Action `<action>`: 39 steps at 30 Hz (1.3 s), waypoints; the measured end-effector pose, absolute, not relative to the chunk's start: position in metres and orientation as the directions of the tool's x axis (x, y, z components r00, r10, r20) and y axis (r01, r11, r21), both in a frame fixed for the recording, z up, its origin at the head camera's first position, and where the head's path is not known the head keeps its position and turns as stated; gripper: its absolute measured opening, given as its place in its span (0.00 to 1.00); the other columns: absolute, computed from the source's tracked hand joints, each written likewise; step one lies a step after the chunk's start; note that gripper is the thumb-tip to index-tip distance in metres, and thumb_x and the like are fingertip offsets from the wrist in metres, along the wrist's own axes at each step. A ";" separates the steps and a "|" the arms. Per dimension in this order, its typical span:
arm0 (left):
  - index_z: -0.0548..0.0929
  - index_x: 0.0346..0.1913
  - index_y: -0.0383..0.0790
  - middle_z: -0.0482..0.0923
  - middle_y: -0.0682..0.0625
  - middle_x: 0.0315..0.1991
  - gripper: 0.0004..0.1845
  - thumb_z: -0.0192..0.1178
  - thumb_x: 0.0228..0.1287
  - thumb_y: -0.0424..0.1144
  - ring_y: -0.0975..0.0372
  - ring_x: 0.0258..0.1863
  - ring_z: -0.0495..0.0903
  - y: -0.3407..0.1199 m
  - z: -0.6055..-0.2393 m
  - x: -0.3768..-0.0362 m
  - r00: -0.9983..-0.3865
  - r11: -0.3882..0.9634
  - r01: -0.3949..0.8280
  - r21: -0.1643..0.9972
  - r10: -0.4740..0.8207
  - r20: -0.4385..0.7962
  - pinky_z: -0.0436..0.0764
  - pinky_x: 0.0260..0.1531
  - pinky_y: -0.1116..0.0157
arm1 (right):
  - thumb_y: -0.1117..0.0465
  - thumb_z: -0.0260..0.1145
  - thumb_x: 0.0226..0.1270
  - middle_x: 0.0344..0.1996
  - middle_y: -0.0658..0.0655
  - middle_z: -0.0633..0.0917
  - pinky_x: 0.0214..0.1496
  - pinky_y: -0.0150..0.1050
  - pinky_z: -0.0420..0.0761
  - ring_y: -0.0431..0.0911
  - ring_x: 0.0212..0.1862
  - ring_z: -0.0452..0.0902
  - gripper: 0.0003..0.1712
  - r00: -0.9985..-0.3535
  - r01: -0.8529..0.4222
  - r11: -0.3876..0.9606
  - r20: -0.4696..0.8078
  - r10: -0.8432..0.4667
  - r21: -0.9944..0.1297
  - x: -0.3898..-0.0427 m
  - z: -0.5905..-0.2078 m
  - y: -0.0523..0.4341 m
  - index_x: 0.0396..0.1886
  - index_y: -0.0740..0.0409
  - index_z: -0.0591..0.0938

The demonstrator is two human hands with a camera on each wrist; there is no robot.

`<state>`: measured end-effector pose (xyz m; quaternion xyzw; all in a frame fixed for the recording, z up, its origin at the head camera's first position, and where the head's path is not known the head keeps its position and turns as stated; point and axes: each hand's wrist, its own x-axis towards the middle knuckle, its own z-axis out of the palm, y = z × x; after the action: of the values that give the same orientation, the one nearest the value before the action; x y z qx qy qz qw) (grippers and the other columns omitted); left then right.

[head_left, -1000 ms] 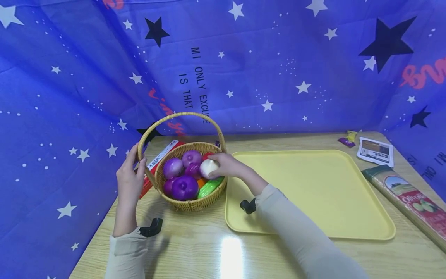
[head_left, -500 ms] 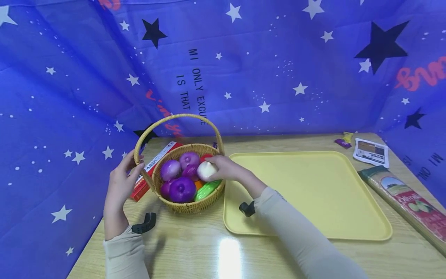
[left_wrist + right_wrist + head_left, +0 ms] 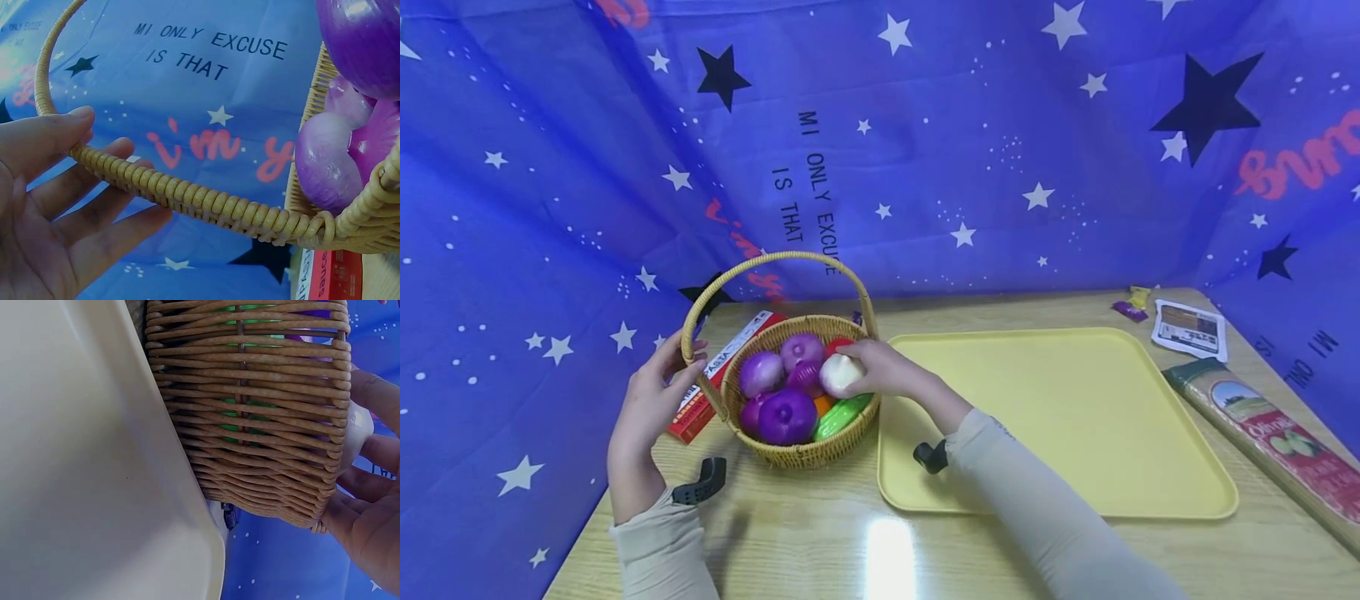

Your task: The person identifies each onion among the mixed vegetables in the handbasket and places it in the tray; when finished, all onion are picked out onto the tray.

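A wicker basket [image 3: 805, 454] with an arched handle [image 3: 775, 258] stands on the wooden table, left of a yellow tray [image 3: 1075, 467]. It holds several purple onions [image 3: 786, 417], a green piece [image 3: 842, 414] and bits of red and orange. My right hand [image 3: 880, 371] reaches over the basket's right rim and grips a white onion [image 3: 837, 373] among them. In the right wrist view the white onion [image 3: 357, 434] shows between my fingers [image 3: 375, 394], behind the basket wall [image 3: 250, 406]. My left hand [image 3: 647, 400] holds the handle's left foot [image 3: 187, 194], thumb in front, straight fingers [image 3: 94, 219] behind.
A red pasta box [image 3: 696, 408] lies behind the basket at the left. At the right edge lie a long pasta packet [image 3: 1277, 433], a leaflet [image 3: 1189, 329] and small sweet wrappers [image 3: 1131, 304]. Blue star-printed cloth walls in the table on three sides.
The head view has shifted a little. Both hands stay at the basket, the right hand still round the white onion and the left still at the handle.
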<state>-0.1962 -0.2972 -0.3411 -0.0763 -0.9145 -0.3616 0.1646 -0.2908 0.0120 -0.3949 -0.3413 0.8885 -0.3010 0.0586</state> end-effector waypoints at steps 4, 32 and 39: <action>0.67 0.67 0.43 0.78 0.43 0.56 0.24 0.53 0.70 0.41 0.88 0.47 0.68 -0.297 -0.340 -0.197 -0.934 0.726 0.261 0.637 0.023 0.357 0.76 0.57 0.55 | 0.55 0.74 0.50 0.53 0.59 0.81 0.53 0.41 0.78 0.50 0.53 0.77 0.37 -0.753 -0.586 0.578 0.121 -0.646 -0.568 -0.292 -0.394 0.012 0.61 0.59 0.75; 0.67 0.66 0.47 0.76 0.44 0.58 0.25 0.54 0.69 0.47 0.86 0.49 0.68 -0.298 -0.339 -0.191 -0.951 0.699 0.242 0.673 0.032 0.309 0.72 0.59 0.47 | 0.52 0.73 0.52 0.64 0.59 0.73 0.66 0.54 0.70 0.54 0.67 0.65 0.40 -0.792 -0.573 0.532 0.256 -0.554 -0.623 -0.288 -0.350 0.087 0.66 0.55 0.71; 0.65 0.68 0.46 0.75 0.44 0.60 0.26 0.53 0.69 0.46 0.86 0.49 0.67 -0.297 -0.340 -0.190 -0.956 0.707 0.231 0.668 0.037 0.291 0.72 0.59 0.49 | 0.53 0.74 0.52 0.65 0.62 0.71 0.68 0.55 0.67 0.56 0.68 0.64 0.42 -0.828 -0.529 0.568 0.238 -0.508 -0.630 -0.301 -0.365 0.107 0.66 0.59 0.69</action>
<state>-0.1905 -0.2971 -0.3396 -0.0733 -0.9148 -0.3757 0.1291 -0.3013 0.1072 -0.3646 -0.2928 0.8853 -0.3609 -0.0149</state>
